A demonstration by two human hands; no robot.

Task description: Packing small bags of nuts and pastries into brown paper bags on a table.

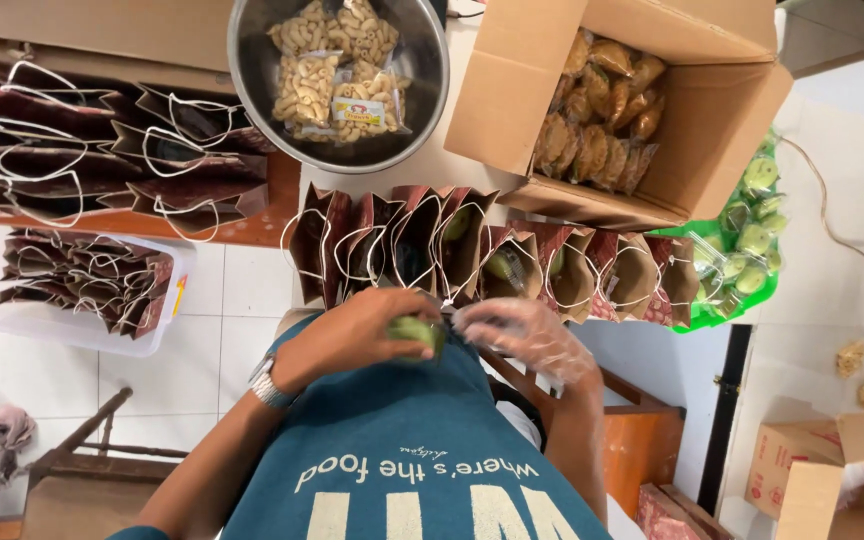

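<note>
Left-hand grip [357,335] closed around a small green wrapped snack [414,330], just below the row of open maroon paper gift bags with white cord handles [482,255]; right-hand grip [527,335], in a clear plastic glove, loosely spread beside it. Seemingly mid-filling; likely needing a drop into an unfilled bag.

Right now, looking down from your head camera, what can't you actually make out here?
- Green item: mostly covered by the left hand; its kind is unclear.
- Right hand: blurred inside a clear glove.
- Row of paper bags: insides mostly dark.
- Metal bowl: top cut off by the frame edge.
- Green tray: partly hidden behind the cardboard box.
</note>
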